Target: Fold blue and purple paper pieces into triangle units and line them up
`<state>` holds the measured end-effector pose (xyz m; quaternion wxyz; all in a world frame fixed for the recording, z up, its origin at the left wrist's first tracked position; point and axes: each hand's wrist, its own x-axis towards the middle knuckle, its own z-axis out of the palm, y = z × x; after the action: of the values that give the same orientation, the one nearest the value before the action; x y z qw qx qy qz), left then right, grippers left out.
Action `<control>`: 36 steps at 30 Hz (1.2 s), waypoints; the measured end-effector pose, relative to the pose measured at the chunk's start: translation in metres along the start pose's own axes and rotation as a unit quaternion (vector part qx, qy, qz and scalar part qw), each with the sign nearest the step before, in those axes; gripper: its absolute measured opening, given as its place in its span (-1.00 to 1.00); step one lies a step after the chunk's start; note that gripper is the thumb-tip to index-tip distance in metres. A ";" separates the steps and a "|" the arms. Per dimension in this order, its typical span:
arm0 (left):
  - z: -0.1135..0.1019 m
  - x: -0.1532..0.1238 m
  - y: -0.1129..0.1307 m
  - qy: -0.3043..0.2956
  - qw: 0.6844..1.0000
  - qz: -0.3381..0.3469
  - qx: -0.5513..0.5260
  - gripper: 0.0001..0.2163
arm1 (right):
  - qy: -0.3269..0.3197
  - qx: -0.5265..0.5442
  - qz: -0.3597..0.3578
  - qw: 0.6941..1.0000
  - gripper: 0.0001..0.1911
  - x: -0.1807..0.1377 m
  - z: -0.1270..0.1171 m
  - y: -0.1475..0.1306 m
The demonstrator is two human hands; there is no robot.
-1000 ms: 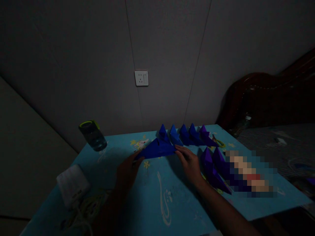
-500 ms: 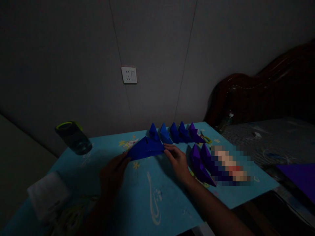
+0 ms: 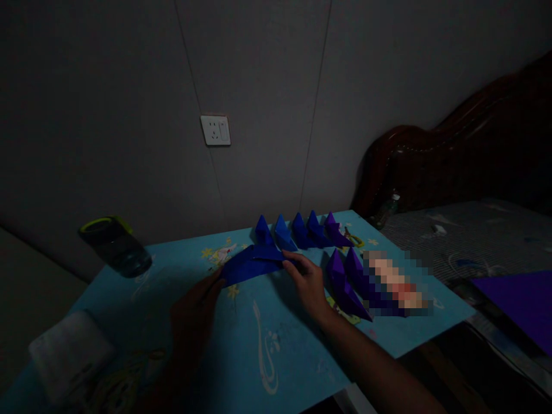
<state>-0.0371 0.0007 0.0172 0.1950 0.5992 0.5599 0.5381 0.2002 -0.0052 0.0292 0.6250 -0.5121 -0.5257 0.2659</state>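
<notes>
A partly folded sheet of blue paper (image 3: pixel 248 267) is held between my two hands, just above the table. My left hand (image 3: pixel 198 302) pinches its left end, mostly in shadow. At the right corner, the thumb and fingers of my right hand (image 3: pixel 305 280) close on the paper. Behind it stands a row of several folded paper boats, blue ones (image 3: pixel 282 234) and a purple one (image 3: pixel 335 231) at the right end. Two more purple boats, the nearer one (image 3: pixel 344 286) angled toward me, lie right of my right hand.
A dark bottle with a yellow-green rim (image 3: pixel 116 247) stands at the table's left back. A white box-like object (image 3: pixel 71 351) lies front left. Yellow-handled scissors (image 3: pixel 356 240) rest near the back right. Beyond the table's right edge are a bed (image 3: pixel 435 247) and a purple sheet (image 3: pixel 520 305).
The blue paper has tilted or flexed between my hands, and its upper flap looks folded flatter. The whole view has shifted slightly; both hands keep their hold.
</notes>
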 end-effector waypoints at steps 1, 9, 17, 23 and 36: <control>0.000 -0.001 0.002 0.005 1.000 -0.010 0.000 -0.63 | -0.005 -0.003 -0.003 1.000 -0.79 -0.002 0.001 -0.001; -0.001 -0.006 0.009 0.017 0.999 0.028 0.004 -0.58 | -0.023 -0.050 -0.025 0.998 -0.65 -0.012 0.009 0.008; -0.001 -0.001 0.004 -0.005 1.000 -0.022 -0.013 -0.63 | 0.003 -0.106 -0.153 0.983 -0.81 -0.004 -0.001 0.006; 0.008 0.001 -0.005 -0.048 0.996 0.046 0.063 -0.68 | -0.021 -0.141 -0.217 0.966 -0.82 -0.004 -0.002 0.006; 0.001 -0.002 0.011 -0.185 0.935 -0.039 0.302 -0.60 | -0.184 -0.158 -0.319 0.916 -0.69 -0.015 0.001 0.005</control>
<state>-0.0307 -0.0036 0.0255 0.1260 0.6967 0.6725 0.2155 0.1953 -0.0159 0.0188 0.4800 -0.3513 -0.8019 0.0556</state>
